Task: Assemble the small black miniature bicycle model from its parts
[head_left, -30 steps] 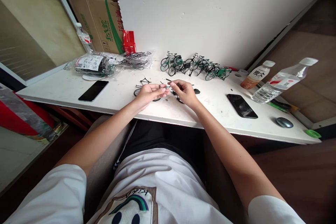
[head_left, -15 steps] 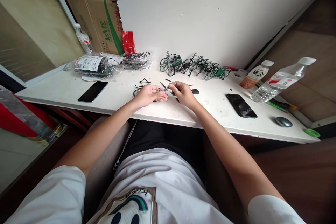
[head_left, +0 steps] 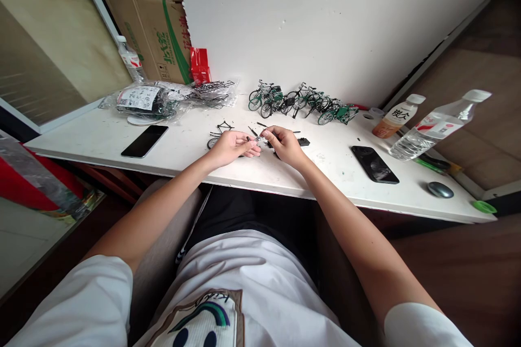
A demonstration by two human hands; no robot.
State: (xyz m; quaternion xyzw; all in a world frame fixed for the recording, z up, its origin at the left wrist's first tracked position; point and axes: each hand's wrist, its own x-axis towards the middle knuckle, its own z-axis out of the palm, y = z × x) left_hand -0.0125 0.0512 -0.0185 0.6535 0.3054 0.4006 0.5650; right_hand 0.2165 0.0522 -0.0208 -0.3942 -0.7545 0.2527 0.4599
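Pinching a tiny part [head_left: 259, 139] (too small to identify) between left hand [head_left: 230, 148] and right hand [head_left: 284, 144], might drop it below them by gripping loosely.

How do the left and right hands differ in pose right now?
The left hand turns its palm partly up, while the right hand shows its back. The left hand looks more outstretched, the right hand more curled. Both meet at a small silvery part.

free: table [head_left: 185, 145] between left phone [head_left: 145, 141] and left hand [head_left: 228, 149] | blocking behind: bagged parts [head_left: 140, 98]
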